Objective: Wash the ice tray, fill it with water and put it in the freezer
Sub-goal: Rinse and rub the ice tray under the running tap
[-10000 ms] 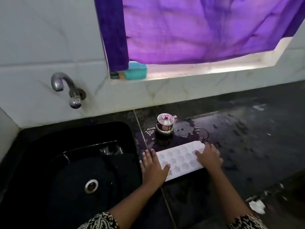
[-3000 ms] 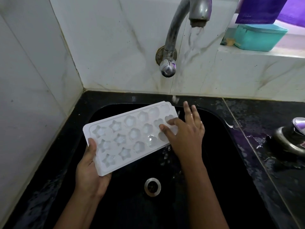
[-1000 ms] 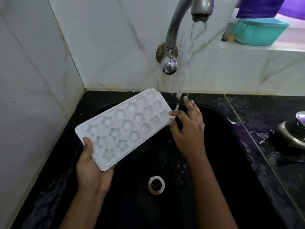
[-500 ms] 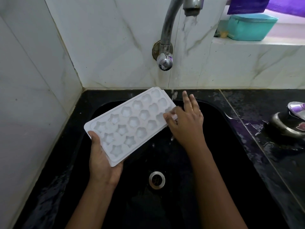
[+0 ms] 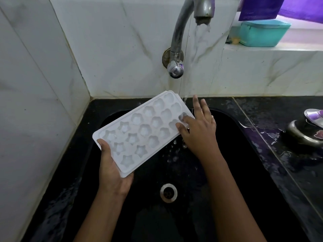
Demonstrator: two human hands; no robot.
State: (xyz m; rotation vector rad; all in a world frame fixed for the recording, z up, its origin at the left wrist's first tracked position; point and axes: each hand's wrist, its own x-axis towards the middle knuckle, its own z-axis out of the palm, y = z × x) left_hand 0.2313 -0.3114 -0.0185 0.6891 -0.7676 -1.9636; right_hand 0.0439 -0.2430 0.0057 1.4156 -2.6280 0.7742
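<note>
The left hand [image 5: 113, 173] hides its fingers beneath the ice tray [image 5: 139, 135]. Right of the tray a steel pot [image 5: 307, 131] runs off the edge; above it, the tap [image 5: 180, 32] does too.

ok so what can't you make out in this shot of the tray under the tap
Head view only:
Underside of the ice tray: faces away; fingers of the left hand beneath it are hidden by the tray.
Water level in its cells: white on white, too faint.
Steel pot: cut off by the right edge.
Inside of the teal tub: hidden by its own wall and the purple curtain.
</note>
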